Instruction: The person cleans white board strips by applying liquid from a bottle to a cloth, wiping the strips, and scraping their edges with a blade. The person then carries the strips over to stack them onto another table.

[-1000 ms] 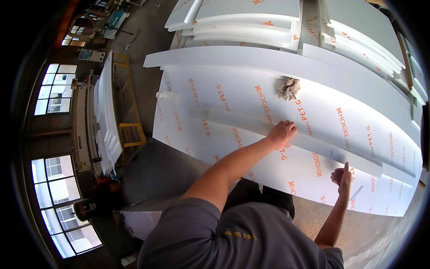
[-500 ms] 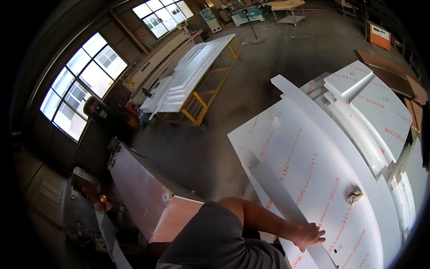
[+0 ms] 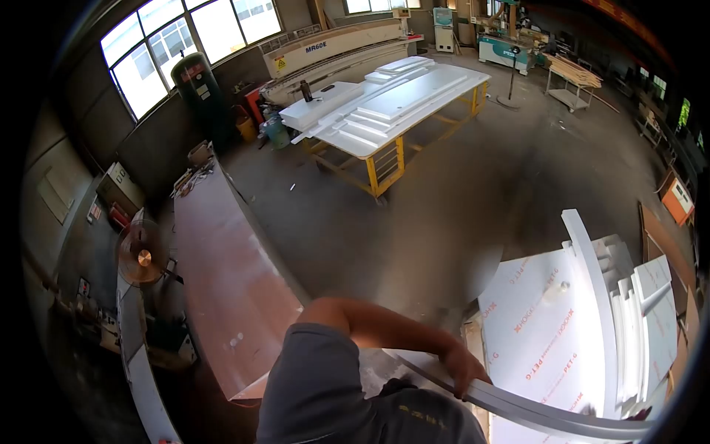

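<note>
My left hand [image 3: 466, 370] is closed around a long pale strip [image 3: 532, 416] near the bottom of the view. The strip runs from beside my body toward the lower right, over the edge of a large white sheet [image 3: 543, 325] printed with orange "HOIGKE PET-G" lettering. Another long narrow white piece [image 3: 592, 296] lies along the far side of the sheet. Of my right hand nothing can be made out. A small dark shape shows by the strip at the lower right, too unclear to name.
A reddish-topped bench [image 3: 229, 296] stands at the left, beside a fan [image 3: 144, 257]. Ahead is a yellow-framed table [image 3: 399, 164] with white panels, before an "MR60E" machine [image 3: 333, 50]. Stacked white panels [image 3: 654, 296] stand at the right.
The view has swung left, toward the bench and yellow-framed table. My left hand and the strip have come off the sheet's middle toward my body. My right hand has left view.
</note>
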`<state>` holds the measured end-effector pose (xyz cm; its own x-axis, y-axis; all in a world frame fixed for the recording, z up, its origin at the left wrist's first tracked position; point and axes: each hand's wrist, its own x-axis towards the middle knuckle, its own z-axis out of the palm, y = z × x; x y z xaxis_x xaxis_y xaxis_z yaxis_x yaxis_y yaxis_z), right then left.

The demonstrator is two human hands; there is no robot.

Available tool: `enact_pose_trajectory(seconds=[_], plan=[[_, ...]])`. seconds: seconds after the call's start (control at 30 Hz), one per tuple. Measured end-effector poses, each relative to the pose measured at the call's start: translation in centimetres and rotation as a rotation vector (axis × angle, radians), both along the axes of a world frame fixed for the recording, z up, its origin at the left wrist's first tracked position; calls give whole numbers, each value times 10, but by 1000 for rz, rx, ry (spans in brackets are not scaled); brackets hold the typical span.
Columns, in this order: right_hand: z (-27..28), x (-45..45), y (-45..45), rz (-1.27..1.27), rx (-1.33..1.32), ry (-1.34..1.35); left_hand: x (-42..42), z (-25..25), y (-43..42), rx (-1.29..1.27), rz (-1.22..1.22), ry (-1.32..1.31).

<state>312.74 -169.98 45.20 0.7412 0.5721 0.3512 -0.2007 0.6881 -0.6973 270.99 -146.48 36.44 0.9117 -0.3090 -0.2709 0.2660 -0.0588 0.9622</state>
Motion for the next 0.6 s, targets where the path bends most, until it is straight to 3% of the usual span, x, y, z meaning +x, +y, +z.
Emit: enact_pose_trajectory(seconds=[0.03,0.07,0.1,0.17,0.23,0.3,0.37,0.47,0.5,0.53,0.57,0.6], plan=[[24,-23,49,182,83,-40,-39,1,6,88,213,-203],[43,-37,90,413,174,-85,-62,24,5,192,329,-179],[56,-57,134,797,307,-151,-83,35,3,195,340,-186],[80,-174,217,34,-154,280,-137,48,7,529,799,-88],[33,-173,307,745,59,-67,-190,43,19,744,1006,58],[26,-249,380,595,-27,76,-241,40,24,937,1284,77],[-1,-318,468,709,-2,47,-303,31,48,944,1388,221],[-25,-426,575,1028,30,101,-397,44,62,685,1406,601],[-39,-465,614,1019,54,222,-428,37,65,615,1427,664],[-52,-496,653,1228,66,217,-457,17,50,690,1524,653],[-41,-543,670,1141,-6,212,-477,14,42,607,1774,425],[-58,-585,706,1227,-4,367,-502,3,23,609,1677,624]])
